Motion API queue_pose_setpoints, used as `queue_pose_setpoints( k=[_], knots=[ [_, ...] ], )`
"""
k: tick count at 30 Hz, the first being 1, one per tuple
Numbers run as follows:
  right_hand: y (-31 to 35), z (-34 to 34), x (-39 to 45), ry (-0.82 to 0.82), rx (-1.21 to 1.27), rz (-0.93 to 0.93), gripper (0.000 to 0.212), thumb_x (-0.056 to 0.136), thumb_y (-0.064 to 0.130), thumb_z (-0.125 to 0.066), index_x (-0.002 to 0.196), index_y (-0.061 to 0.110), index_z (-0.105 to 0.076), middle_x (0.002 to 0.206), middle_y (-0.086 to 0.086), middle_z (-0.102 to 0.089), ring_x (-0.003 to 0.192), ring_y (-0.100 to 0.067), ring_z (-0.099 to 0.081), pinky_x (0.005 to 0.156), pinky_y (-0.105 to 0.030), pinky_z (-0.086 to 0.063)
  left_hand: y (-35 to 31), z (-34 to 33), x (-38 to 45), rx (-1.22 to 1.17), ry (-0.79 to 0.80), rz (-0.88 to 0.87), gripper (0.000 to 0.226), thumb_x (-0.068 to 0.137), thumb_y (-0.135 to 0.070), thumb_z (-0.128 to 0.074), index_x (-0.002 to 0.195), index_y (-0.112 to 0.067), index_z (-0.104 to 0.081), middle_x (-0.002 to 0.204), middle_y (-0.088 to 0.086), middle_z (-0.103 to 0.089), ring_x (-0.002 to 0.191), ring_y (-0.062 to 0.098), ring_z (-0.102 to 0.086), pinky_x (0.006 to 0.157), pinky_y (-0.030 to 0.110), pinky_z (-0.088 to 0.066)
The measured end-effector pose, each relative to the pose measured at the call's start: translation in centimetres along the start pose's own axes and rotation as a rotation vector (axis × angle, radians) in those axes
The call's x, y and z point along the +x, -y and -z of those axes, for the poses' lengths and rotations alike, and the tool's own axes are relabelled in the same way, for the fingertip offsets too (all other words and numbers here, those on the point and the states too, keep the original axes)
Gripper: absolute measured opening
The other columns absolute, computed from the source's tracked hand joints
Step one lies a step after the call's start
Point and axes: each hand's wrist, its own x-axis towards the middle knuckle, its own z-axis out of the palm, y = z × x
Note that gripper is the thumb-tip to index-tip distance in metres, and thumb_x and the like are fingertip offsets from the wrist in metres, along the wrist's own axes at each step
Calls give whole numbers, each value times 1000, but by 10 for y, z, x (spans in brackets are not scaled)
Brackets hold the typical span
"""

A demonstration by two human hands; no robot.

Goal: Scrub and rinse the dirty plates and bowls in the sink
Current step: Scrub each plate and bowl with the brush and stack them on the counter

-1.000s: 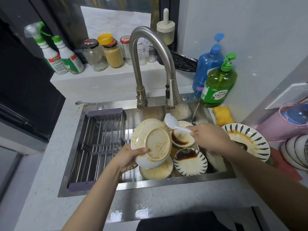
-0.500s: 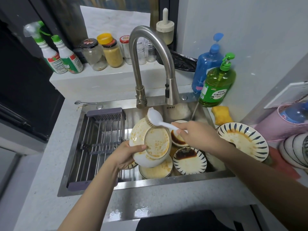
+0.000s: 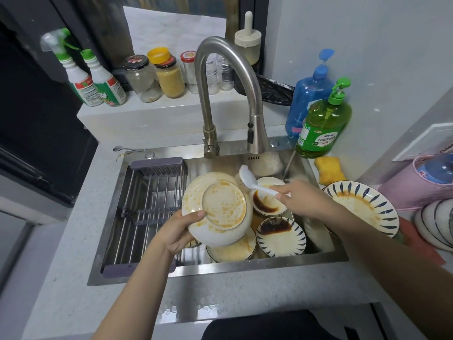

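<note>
So the left hand [image 3: 180, 231] has its grip clamped on the rim of a cream bowl [image 3: 218, 212] smeared with orange sauce, tilted bottom-up over the sink [image 3: 245, 267], thumb on the underside. Right hand [image 3: 304, 200] has its grip wrapped round the handle of a white brush [image 3: 247, 179], bristle end touching the bowl's upper right edge. More dirty plates [image 3: 280, 236] sit in the sink just under it, and a striped plate [image 3: 362, 207] sits on the desk [image 3: 73, 278] to the right, near a green soap bottle [image 3: 321, 128].
</note>
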Motion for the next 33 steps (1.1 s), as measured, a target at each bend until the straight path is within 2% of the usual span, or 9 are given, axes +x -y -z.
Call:
queue_pose_setpoints(
  k=[2,4,7,11,15,18,23,28,33],
  knots=[
    [-3,4,-1,109,-55,-6,36,99,26,-44,131,38,-55,111,-5,-67,99,-24,-63,86,-38,-52,1,7,-3,-66,-29,-4,75,57,-10,-89,122,6,-55,110,22,-69,96,31,-69,73,40,-59],
    [-1,8,3,109,-33,10,35,98,25,-46,130,37,-55,108,-6,-68,98,-27,-63,85,-38,-51,2,9,-5,-105,-46,7,61,71,-5,-75,126,8,-53,111,23,-68,98,31,-69,73,40,-59],
    [-1,5,11,5,23,25,36,98,30,-46,131,41,-54,101,-3,-69,93,-26,-64,82,-38,-52,1,4,-4,-168,-34,-7,62,47,-8,-92,105,4,-72,111,23,-68,98,31,-69,72,42,-59],
    [1,8,-5,141,-87,52,36,99,30,-44,131,42,-53,96,3,-65,88,-20,-62,78,-35,-51,-3,4,-2,-287,-112,-65,96,33,-11,-98,119,3,-57,117,23,-66,103,31,-68,75,44,-59],
    [11,-2,-20,76,-235,104,37,100,34,-38,133,50,-46,87,6,-63,78,-15,-59,65,-30,-47,0,7,0,-384,-165,-75,60,76,-5,-63,133,4,-46,123,24,-62,109,31,-64,84,45,-57],
    [5,-15,-11,-84,-203,50,40,100,35,-36,137,49,-42,79,4,-62,73,-17,-60,63,-31,-48,0,5,3,-395,-161,-57,54,81,-6,-55,134,4,-45,128,24,-59,119,33,-57,91,49,-51],
    [5,-12,-33,-22,-330,212,42,101,34,-34,139,52,-34,66,8,-50,60,-9,-49,51,-24,-36,-7,8,2,-422,-159,-90,108,34,-4,-97,129,4,-47,126,26,-60,117,36,-58,90,54,-50],
    [-4,-12,-14,-92,-233,47,42,101,33,-34,140,46,-38,77,6,-59,71,-16,-59,58,-29,-46,-7,1,1,-435,-96,-77,109,33,-3,-97,130,3,-46,128,26,-58,117,38,-58,91,56,-48],
    [-4,-5,-21,-2,-171,160,40,100,33,-39,135,52,-42,91,4,-67,76,-15,-60,67,-34,-52,-19,6,-4,-411,-113,-90,108,32,-5,-97,129,2,-48,123,27,-61,108,39,-63,74,53,-57]
  ],
)
